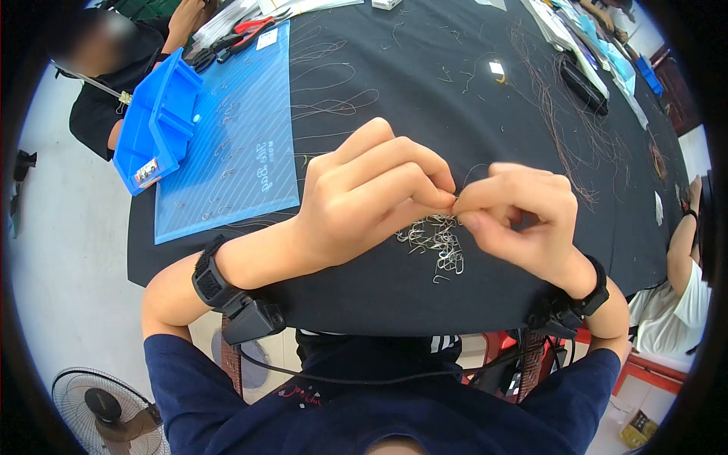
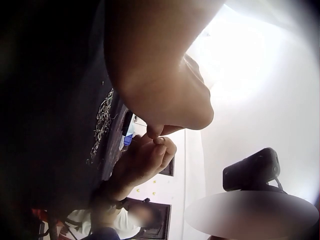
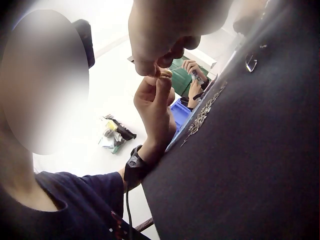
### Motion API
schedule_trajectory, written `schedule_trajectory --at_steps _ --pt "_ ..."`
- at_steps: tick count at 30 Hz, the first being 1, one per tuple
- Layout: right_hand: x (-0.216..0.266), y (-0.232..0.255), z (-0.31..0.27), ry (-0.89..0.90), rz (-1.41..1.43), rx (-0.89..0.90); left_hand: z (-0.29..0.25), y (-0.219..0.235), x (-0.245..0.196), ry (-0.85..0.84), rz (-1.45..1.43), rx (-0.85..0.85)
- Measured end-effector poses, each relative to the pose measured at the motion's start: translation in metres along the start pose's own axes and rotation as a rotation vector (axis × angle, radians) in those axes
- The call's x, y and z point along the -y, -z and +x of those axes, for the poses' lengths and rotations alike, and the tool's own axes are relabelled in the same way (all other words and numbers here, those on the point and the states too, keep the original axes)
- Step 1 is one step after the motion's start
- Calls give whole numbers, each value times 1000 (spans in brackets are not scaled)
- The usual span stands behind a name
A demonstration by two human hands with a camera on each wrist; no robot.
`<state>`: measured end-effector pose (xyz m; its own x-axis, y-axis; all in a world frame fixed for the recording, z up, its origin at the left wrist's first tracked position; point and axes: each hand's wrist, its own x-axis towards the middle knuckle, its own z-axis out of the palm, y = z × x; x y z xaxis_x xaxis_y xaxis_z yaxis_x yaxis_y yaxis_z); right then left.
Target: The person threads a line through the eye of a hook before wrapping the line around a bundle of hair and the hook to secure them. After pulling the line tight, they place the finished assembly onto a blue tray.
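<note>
In the head view my left hand (image 1: 364, 182) and right hand (image 1: 523, 216) meet fingertip to fingertip over the black cloth. Thumbs and forefingers pinch a thin fishing line (image 1: 476, 166), which makes a small loop above the fingertips. I cannot tell whether a hook sits between the fingers, since they cover that spot. Just under the hands lies a loose pile of silver fishing hooks (image 1: 447, 246). The right wrist view shows the same pile of hooks (image 3: 205, 112) below the joined fingertips, and both hands are raised off the cloth.
Left of the hands lies a clear blue document bag (image 1: 250, 152) bearing hooks with looped lines. A blue bin (image 1: 163, 121) and red-handled pliers (image 1: 246, 34) are beside it. Loose brown line (image 1: 557, 114) and a black case (image 1: 584, 83) are at the right. Other people sit around the table.
</note>
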<state>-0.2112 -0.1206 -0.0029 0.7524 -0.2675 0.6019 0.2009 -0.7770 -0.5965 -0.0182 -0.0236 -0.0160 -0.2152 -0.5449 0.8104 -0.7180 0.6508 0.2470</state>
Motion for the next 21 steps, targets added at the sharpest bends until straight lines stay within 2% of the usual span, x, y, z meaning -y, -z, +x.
schedule_trajectory --at_steps 3,7,9,16,21 --pt "3 0 2 -24 -70 -60 -1 -3 -2 -36 20 9" --pt "-5 -1 -5 -189 -64 -96 1 -1 -3 -53 21 6" --pt "-1 -3 -2 -214 -47 -100 1 0 -5 -51 17 8" --pt "-9 -10 -6 -204 53 -43 1 4 -7 -54 -7 -4" --pt "4 -10 -2 -314 63 29 2 6 -7 -33 -48 7"
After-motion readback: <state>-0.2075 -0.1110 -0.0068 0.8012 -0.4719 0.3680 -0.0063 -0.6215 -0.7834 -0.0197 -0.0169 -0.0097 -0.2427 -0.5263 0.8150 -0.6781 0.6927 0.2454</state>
